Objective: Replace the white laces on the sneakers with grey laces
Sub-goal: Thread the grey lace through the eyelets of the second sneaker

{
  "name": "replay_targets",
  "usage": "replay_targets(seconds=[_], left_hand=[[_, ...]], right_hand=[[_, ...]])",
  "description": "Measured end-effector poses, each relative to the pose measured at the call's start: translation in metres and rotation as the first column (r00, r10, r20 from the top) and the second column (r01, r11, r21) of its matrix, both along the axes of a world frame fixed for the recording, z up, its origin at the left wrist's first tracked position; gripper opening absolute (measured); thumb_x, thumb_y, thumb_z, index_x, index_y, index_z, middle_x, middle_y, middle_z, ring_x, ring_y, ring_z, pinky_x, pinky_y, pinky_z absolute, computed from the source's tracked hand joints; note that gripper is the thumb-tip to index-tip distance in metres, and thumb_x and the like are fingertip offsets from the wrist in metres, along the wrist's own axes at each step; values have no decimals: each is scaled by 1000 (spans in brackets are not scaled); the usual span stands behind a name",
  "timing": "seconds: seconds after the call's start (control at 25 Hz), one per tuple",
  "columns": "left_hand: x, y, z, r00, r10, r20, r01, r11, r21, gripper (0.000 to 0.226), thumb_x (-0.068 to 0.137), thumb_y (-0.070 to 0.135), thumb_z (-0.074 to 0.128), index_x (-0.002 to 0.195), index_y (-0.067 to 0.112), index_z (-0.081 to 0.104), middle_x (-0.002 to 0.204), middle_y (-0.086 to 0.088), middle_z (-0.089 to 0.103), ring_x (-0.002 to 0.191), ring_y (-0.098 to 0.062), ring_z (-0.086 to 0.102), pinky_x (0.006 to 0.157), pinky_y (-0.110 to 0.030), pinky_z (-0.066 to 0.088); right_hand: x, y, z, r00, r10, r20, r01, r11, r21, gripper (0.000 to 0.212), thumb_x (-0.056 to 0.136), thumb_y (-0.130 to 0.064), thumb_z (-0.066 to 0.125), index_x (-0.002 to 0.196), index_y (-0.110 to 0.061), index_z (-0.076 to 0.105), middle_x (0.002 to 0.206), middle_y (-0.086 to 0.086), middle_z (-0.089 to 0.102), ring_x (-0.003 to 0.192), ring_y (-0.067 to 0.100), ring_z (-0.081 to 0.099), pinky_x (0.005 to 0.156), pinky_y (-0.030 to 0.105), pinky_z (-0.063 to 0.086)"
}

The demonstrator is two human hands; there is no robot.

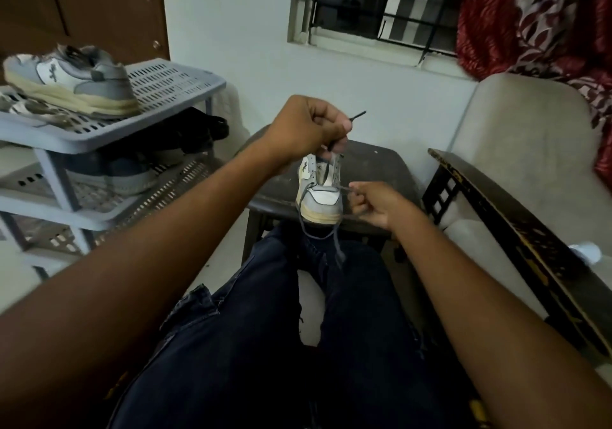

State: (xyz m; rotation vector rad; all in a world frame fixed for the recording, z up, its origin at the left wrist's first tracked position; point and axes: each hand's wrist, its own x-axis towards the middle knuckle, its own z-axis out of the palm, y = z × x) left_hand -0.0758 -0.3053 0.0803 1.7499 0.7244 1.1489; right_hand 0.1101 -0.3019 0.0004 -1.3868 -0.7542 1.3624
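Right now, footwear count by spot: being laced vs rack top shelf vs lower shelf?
Sneaker being laced, grey lace held by left hand and right hand: 1
Sneakers on rack top shelf: 2
Lower shelf: several dark shoes, too dim to count
Countable total: 3

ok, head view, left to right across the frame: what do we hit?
Sneaker on the rack → shoe rack → left hand pinching the grey lace → sneaker on the stool → right hand → dark wooden armrest → red curtain.
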Motion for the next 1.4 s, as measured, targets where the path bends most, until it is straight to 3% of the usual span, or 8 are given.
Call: replay_targets(seconds=[0.08,0.32,0.52,0.68,0.92,1.04,1.16,1.4], left_hand=[[-1,-3,-3,1000,20,-14,-20,1000,-20,11,92,0,63,83,5,66,59,-3,68,55,-14,63,51,-23,53],[2,-11,-3,998,31,46,-30,999,-20,8,92,4,64,84,6,67,67,-7,69,61,-20,65,56,-30,54],[15,-14,13,988,79,130,-78,997,-14,10,92,7,65,83,7,68,79,-20,71,71,-30,65,69,-42,57],[19,-11,16,984,95,152,-92,995,-29,12,90,5,66,78,8,68,76,-22,68,67,-28,63,60,-33,57],[15,-9,16,959,127,253,-111,991,-79,9,94,5,61,88,3,67,71,-12,67,64,-19,64,60,-31,58],[16,-11,12,942,130,309,-96,988,-122,10,95,7,60,89,6,68,67,-9,66,62,-17,65,58,-28,57],[18,-13,4,941,99,322,-52,987,-151,10,95,9,61,92,5,69,67,-9,66,60,-16,63,56,-24,55],[18,-15,-7,931,-38,362,118,972,-202,13,95,15,61,90,9,72,72,-10,66,65,-12,62,62,-24,52]], right_hand=[[0,-15,26,990,106,-90,-109,994,-28,22,104,-13,33,87,-11,46,67,1,36,29,0,30,29,9,19],[-9,-70,109,838,127,531,-259,949,181,26,103,-11,36,92,-7,59,66,3,48,43,6,42,39,16,32],[-13,-127,202,789,86,608,-380,846,374,20,100,-6,45,100,-1,65,67,2,58,53,9,55,48,20,47],[-17,-153,230,794,217,568,-486,787,379,29,95,11,38,109,6,63,84,15,69,74,21,69,65,25,58],[-20,-146,216,824,33,565,-390,757,524,13,93,-2,55,97,-2,67,79,11,69,66,16,69,59,21,56],[-24,-119,186,610,-239,756,-321,797,511,24,97,-17,52,83,-18,72,75,-7,62,62,5,55,55,21,48],[-33,-96,153,438,-241,866,-350,842,411,32,98,-22,47,74,-25,68,72,-17,60,69,4,56,73,29,49],[-45,-76,114,507,-195,840,-296,875,382,37,100,-19,43,68,-18,61,70,-2,64,58,12,57,58,20,45]])
